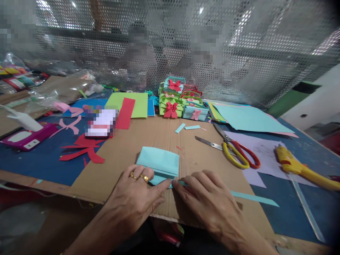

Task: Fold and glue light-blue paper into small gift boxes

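A light-blue folded paper box (159, 159) lies on the cardboard sheet in front of me. My left hand (139, 193), with gold rings, is closed on its near left side, and the thumb presses at the lower front edge. At the box's near right corner, the fingertips of my right hand (205, 198) meet my left thumb. A narrow light-blue paper strip (255, 198) runs under my right hand, shows again between its fingers near the box, and sticks out to the right. The fingertips' exact hold on the strip is partly hidden.
Scissors (236, 150) and a yellow hot glue gun (292, 163) lie to the right. Small finished paper bags (171, 106) are stacked at the back by a perforated metal screen. Left are a phone (102, 122), red paper cutouts (85, 147) and a purple power bank-like box (30, 136).
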The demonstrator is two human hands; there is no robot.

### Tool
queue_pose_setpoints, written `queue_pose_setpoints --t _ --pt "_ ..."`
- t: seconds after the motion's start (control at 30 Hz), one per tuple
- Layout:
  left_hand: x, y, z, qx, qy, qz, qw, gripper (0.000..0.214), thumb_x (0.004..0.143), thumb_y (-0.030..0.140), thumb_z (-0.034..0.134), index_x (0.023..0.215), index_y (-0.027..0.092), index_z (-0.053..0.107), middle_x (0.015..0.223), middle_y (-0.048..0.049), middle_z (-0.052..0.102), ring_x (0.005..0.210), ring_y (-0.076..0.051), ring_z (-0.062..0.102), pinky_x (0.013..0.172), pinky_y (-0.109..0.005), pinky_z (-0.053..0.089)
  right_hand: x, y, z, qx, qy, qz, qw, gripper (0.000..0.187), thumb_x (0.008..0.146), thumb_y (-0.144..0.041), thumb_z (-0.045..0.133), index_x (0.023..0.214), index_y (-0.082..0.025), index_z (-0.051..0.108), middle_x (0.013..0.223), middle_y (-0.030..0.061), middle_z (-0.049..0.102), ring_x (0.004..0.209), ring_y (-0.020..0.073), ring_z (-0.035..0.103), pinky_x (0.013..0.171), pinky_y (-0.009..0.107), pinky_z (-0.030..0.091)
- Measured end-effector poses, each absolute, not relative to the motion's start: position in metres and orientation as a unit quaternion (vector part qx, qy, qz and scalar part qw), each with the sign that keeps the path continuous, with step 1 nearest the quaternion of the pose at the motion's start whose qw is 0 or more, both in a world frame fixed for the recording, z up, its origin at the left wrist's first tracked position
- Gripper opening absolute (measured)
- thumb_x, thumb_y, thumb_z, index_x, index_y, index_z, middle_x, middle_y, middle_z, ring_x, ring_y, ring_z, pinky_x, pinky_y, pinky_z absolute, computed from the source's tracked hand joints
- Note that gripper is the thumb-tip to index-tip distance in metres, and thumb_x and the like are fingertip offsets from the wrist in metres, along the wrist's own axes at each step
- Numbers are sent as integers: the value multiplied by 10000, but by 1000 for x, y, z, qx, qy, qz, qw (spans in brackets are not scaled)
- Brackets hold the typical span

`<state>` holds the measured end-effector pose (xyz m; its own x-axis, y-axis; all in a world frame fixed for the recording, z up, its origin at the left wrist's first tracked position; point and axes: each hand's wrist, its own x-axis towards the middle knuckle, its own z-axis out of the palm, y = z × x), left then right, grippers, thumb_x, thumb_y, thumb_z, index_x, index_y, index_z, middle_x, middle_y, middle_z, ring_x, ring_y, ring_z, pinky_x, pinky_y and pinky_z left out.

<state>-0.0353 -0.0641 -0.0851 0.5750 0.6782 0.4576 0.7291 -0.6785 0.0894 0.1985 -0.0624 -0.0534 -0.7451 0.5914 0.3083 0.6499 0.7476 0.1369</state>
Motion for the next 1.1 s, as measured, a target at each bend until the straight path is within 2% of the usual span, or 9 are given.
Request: queue_pose_setpoints --t 0.3,0.47,0.63,0.8,0.97,1.1 --pt "-32 -61 -83 -886 -407 -214 55 306 992 377 520 1261 313 652 962 -80 568 879 -265 488 830 -423 328 199 -63 -54 -332 -926 -117 137 187 897 -168 589 1063 -150 674 843 42 663 751 222 497 736 388 314" --pt "-31 -61 -80 -884 -422 -197 46 312 976 401 558 1269 338 643 961 -71 574 898 -268 493 830 -410 315 198 -61 -52 -323 -928 -115 144 213 961 -177 500 1083 -145 671 822 43 657 734 216 503 730 383 312" --pt "-31 -61 -74 -888 -420 -187 24 325 972 418 572 1283 334 617 966 -65 571 893 -263 489 812 -396 315 199 -58 -59 -325 -922 -120 174 307 1039 -234 376 1046 -171 677 815 44 654 742 217 514 753 386 318" --pt "-29 -59 -72 -891 -419 -173 25 326 946 443 607 1253 332 614 1001 -79 579 906 -279 494 787 -394 329 205 -51 -72 -311 -919 -137 198 455 1069 -366 268 1095 -179 682 818 58 645 753 225 510 769 392 322" --pt "-29 -58 -72 -892 -415 -172 37 331 947 457 600 1254 334 612 1020 -88 592 922 -287 502 829 -426 357 207 -47 -78 -293 -922 -143 209 454 1066 -369 275 1107 -167 679 809 57 640 758 224 510 783 390 322" --pt "-29 -59 -68 -894 -413 -169 30 344 953 428 597 1285 341 603 1024 -91 593 919 -288 505 795 -409 369 205 -48 -75 -309 -920 -132 200 408 1058 -340 311 1079 -173 683 809 55 639 753 227 510 775 390 316"
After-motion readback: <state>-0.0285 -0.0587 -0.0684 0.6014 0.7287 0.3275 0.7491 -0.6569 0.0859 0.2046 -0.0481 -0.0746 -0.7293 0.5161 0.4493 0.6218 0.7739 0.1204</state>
